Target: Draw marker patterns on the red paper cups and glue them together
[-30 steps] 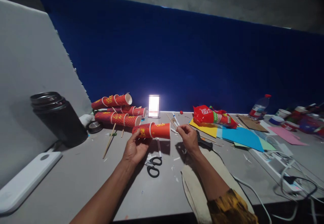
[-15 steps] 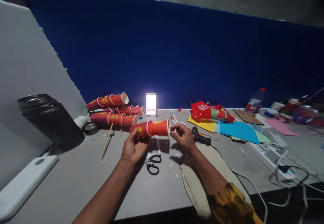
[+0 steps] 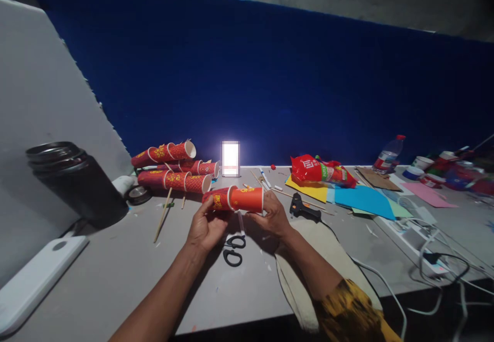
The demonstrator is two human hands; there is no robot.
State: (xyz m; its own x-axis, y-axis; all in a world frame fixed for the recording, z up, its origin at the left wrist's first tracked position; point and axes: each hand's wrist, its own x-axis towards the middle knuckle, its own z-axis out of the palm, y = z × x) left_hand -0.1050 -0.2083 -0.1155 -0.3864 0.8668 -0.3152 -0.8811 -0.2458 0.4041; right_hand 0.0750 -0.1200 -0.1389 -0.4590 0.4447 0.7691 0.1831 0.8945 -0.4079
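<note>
Currently, your left hand (image 3: 207,227) holds the end-to-end red paper cups (image 3: 246,199) near the black-handled scissors (image 3: 233,250); your right hand (image 3: 275,219) grasps their open end. Squeezing too hard could buckle them.

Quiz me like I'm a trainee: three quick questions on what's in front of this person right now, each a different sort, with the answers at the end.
1. True or false: the left hand holds the red cups sideways, with their open end towards the right hand.
2. Which of these lies on the table just below the held cups in the picture? A) a bottle, B) scissors, C) a brown card.
3. Fill the gap: the black flask is on the person's ____ side.

Key: 1. True. 2. B, scissors. 3. Left.
</note>
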